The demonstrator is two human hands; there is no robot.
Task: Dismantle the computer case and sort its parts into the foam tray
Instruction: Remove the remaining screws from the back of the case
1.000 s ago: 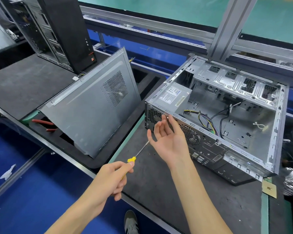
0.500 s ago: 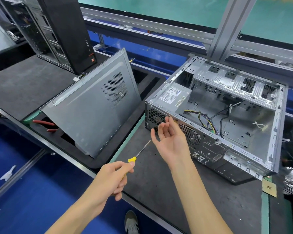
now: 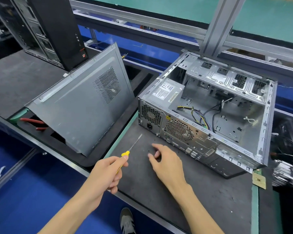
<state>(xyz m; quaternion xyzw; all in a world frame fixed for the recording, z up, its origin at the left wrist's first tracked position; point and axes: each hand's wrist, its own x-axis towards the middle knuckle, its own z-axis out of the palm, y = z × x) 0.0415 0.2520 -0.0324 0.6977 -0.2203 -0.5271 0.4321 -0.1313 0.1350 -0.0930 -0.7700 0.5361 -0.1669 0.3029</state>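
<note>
The open computer case lies on its side on the grey mat, with its power supply and loose cables inside. Its removed side panel leans in the black foam tray to the left. My left hand grips a yellow-handled screwdriver whose tip points toward the case's rear. My right hand hovers palm down just over the mat in front of the case, fingers relaxed, holding nothing I can see. A few tiny dark screws lie on the mat by its fingertips.
Red-handled pliers lie in a tray slot under the panel. A black tower stands at the back left. An aluminium post rises behind the case. A small green chip and a heatsink lie at the right.
My right hand has turned from palm up near the case's rear down to the mat, palm facing down. The left hand with the screwdriver has stayed almost still.
</note>
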